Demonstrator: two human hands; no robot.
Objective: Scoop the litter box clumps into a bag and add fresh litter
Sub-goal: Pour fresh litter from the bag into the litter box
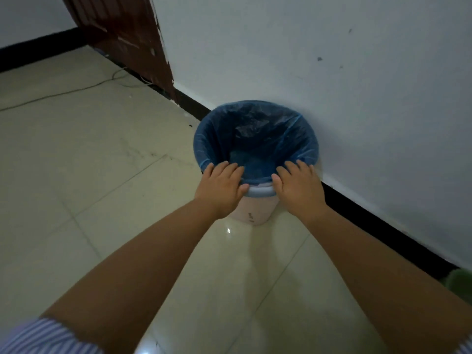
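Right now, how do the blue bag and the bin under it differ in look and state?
The blue bag is thin, wrinkled, see-through film; the bin is pale, smooth, rigid plastic. The bag lines the inside and folds over the rim; the bin stands on the tiled floor against the wall. Both share the same round mouth, and the left hand and right hand rest on their near edge.

bag point(258, 134): translucent blue
bin point(252, 209): pale pink, grey-lavender rim
floor point(89, 154): glossy cream tiles
wall point(332, 72): white, dark specks
skirting point(378, 221): black
door point(127, 34): reddish brown
sleeve point(46, 338): blue-and-white stripes
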